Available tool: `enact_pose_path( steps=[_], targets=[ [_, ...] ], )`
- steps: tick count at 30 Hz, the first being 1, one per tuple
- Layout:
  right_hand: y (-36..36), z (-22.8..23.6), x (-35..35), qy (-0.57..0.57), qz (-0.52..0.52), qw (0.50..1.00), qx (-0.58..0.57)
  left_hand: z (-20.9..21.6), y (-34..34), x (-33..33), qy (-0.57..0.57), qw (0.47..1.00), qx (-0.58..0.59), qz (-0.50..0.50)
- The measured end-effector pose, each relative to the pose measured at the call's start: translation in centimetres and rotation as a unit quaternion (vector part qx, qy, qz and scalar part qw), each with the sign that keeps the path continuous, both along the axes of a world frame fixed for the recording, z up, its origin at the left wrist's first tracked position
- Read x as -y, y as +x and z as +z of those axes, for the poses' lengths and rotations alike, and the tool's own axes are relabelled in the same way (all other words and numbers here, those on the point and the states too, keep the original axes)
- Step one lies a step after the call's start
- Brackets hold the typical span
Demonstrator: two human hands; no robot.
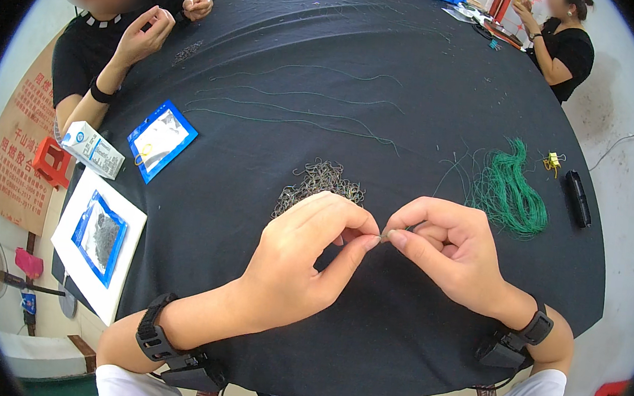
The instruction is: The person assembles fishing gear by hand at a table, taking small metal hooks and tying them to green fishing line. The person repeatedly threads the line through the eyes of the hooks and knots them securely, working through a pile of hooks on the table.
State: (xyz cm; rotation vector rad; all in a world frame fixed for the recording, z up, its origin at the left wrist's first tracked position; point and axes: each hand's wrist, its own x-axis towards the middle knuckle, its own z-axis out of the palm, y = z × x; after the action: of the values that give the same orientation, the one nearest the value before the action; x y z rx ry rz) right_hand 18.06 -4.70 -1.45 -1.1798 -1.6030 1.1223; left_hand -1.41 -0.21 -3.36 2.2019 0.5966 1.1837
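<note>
Both of my hands meet at the middle of the near table, thumb and forefinger pinched on each side. My left hand and my right hand nearly touch at the fingertips. What they pinch is too small to make out. Just beyond my left hand lies a heap of small metal fish hooks, partly hidden by that hand. To the right of it, beyond my right hand, rests a loose bundle of green fishing line. Several cut lengths of green line stretch across the cloth farther off.
A black cloth covers the table. At left are a blue-edged packet, a carton and a white board bearing a packet of hooks. A black marker and yellow clip lie right. Other people sit around the far side.
</note>
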Motion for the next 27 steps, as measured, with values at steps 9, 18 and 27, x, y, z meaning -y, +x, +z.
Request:
enact_pose_path(
  steps=[9,18,27],
  targets=[
    [0.0,0.2,0.0,0.008,-0.021,0.999,0.04,-0.3,0.3,-0.5,0.135,0.991,0.001,-0.009],
    [0.4,1.1,-0.8,-0.049,-0.026,0.998,-0.012,0.6,0.2,-0.7,0.102,0.995,-0.001,0.02],
    [2.4,3.2,-3.3,-0.072,-0.009,0.992,0.099,4.3,-0.4,-4.4,-0.067,0.993,-0.043,0.087]
  ],
)
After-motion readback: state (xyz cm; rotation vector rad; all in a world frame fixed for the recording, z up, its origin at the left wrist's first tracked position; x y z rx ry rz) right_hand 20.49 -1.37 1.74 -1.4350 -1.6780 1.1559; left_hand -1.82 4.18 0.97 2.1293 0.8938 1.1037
